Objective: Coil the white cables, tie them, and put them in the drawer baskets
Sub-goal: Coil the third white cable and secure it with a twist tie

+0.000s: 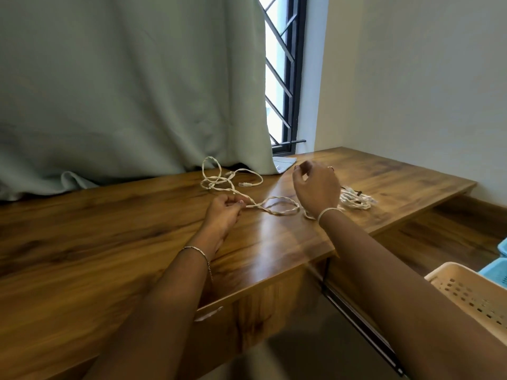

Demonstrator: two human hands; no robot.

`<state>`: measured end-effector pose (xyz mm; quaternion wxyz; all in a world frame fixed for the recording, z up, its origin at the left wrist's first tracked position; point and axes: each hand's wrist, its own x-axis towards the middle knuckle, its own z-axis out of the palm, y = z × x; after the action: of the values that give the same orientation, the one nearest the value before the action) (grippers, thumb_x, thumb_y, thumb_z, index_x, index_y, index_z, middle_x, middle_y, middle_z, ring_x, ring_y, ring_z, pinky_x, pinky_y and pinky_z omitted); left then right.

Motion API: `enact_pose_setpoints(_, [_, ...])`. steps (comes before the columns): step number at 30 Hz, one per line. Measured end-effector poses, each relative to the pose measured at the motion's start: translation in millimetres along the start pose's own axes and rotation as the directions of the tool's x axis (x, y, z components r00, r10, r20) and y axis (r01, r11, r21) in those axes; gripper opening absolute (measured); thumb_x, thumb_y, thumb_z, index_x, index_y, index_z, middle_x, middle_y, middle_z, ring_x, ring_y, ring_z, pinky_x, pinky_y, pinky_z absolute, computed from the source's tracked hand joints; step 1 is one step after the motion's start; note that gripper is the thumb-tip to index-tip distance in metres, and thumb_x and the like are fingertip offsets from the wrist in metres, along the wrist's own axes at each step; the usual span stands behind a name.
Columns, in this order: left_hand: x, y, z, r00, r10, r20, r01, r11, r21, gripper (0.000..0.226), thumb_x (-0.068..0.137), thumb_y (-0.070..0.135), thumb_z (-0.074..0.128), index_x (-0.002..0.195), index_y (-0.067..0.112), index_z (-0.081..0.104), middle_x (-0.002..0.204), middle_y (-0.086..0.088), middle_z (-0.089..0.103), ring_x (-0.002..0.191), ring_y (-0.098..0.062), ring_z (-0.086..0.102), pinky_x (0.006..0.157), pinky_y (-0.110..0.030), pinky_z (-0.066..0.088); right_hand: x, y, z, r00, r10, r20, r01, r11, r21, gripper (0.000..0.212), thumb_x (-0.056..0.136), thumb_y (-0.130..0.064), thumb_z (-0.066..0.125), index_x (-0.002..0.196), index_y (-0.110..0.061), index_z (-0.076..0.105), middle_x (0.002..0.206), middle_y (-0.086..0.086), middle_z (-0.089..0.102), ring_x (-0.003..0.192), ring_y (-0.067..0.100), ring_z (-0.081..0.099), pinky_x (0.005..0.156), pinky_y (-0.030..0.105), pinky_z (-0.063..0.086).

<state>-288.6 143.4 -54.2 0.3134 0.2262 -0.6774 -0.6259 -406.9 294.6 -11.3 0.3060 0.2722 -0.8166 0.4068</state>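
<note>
A long white cable (282,205) lies in loose loops across the wooden table (109,242). Its far end with a clear plug (245,184) sits near the curtain. My left hand (225,209) pinches the cable just left of a loop. My right hand (317,187) hovers above the table with curled fingers, its back to the camera. The cable runs under that wrist, and any grip is hidden. Behind my right hand lies a bundled white cable (356,200). A cream drawer basket (466,292) and a blue basket (493,270) stand at the lower right.
A grey-green curtain (131,91) hangs over the table's back edge, next to a barred window (282,78). A lower wooden shelf (439,237) runs to the right below the table. A white cloth (284,162) lies by the curtain's hem.
</note>
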Motion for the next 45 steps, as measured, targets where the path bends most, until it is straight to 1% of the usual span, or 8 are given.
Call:
enact_pose_setpoints(4, [5,-1,-21,1.0,0.004,-0.031,-0.004,1.0,0.017,0.018,0.09,0.0,0.059,0.081,0.016,0.061,0.08,-0.007,0.062,0.063,-0.012,0.051,0.055,-0.021,0.039,-9,-13,37,0.945,-0.138,0.297,0.135,0.99,0.028,0.02,0.091,-0.023,0.054,0.095,-0.01,0.068,0.098,0.01,0.068,0.093,0.028,0.061,0.072,0.028,0.041])
enact_pose_setpoints(9, [10,-3,-52,0.997,0.012,-0.082,-0.008,0.999,0.052,0.018,0.091,0.005,0.059,0.081,0.02,0.062,0.079,-0.003,0.063,0.066,-0.01,0.053,0.062,-0.023,0.043,-21,-22,76,0.779,0.001,0.627,0.144,0.973,-0.181,0.043,0.092,-0.039,0.054,0.127,-0.013,0.054,0.128,0.013,0.056,0.119,0.033,0.052,0.099,0.044,0.044])
enact_pose_setpoints(16, [10,-1,-106,0.993,-0.023,-0.114,0.028,0.999,0.043,0.009,0.091,0.006,0.062,0.092,0.015,0.064,0.09,-0.008,0.065,0.081,-0.017,0.057,0.066,-0.023,0.047,-25,-51,110,0.836,-0.055,0.545,0.186,0.964,-0.188,0.025,0.093,-0.033,0.052,0.102,-0.017,0.069,0.103,0.011,0.069,0.098,0.03,0.063,0.08,0.036,0.049])
enact_pose_setpoints(22, [7,2,-148,0.985,-0.029,-0.171,0.037,0.998,0.042,0.008,0.092,0.005,0.061,0.092,0.012,0.063,0.076,-0.006,0.06,0.06,-0.011,0.049,0.056,-0.021,0.042,-47,-134,130,0.801,-0.147,0.58,0.151,0.988,0.042,0.03,0.084,-0.036,0.062,0.11,-0.022,0.061,0.108,0.003,0.068,0.104,0.026,0.062,0.084,0.035,0.049])
enact_pose_setpoints(30, [5,-5,-198,0.969,-0.059,-0.24,0.103,0.979,0.174,0.009,0.092,0.019,0.063,0.1,0.017,0.066,0.107,-0.008,0.07,0.101,-0.023,0.065,0.094,-0.041,0.053,-76,-211,157,0.715,-0.178,0.676,-0.057,0.949,0.311,0.024,0.08,-0.018,0.061,0.102,-0.024,0.068,0.1,-0.001,0.07,0.094,0.017,0.065,0.075,0.026,0.05])
enact_pose_setpoints(36, [7,-12,-224,0.91,0.011,-0.414,0.145,0.928,0.344,0.022,0.087,0.017,0.067,0.108,0.016,0.062,0.109,-0.004,0.068,0.101,-0.023,0.064,0.091,-0.037,0.051,-88,-223,179,0.667,-0.307,0.679,-0.173,0.822,0.543,0.033,0.087,-0.006,0.052,0.117,-0.017,0.062,0.112,0.005,0.069,0.106,0.022,0.063,0.096,0.039,0.05])
enact_pose_setpoints(41, [14,-13,-236,0.865,0.014,-0.501,0.175,0.929,0.327,0.016,0.085,0.01,0.062,0.094,0.024,0.064,0.103,-0.007,0.07,0.093,-0.029,0.066,0.08,-0.035,0.054,-62,-190,172,0.83,-0.187,0.526,0.206,0.978,0.023,0.034,0.085,-0.034,0.061,0.117,-0.022,0.06,0.113,0.004,0.066,0.109,0.028,0.059,0.091,0.038,0.047])
enact_pose_setpoints(45, [16,-11,-237,0.869,0.075,-0.489,0.198,0.854,0.482,0.019,0.087,0.015,0.06,0.103,0.022,0.066,0.104,-0.005,0.07,0.093,-0.026,0.065,0.075,-0.03,0.05,-41,-158,163,0.779,-0.021,0.627,0.24,0.933,-0.267,0.048,0.079,-0.061,0.062,0.108,-0.022,0.064,0.114,0.002,0.062,0.115,0.025,0.053,0.093,0.04,0.038])
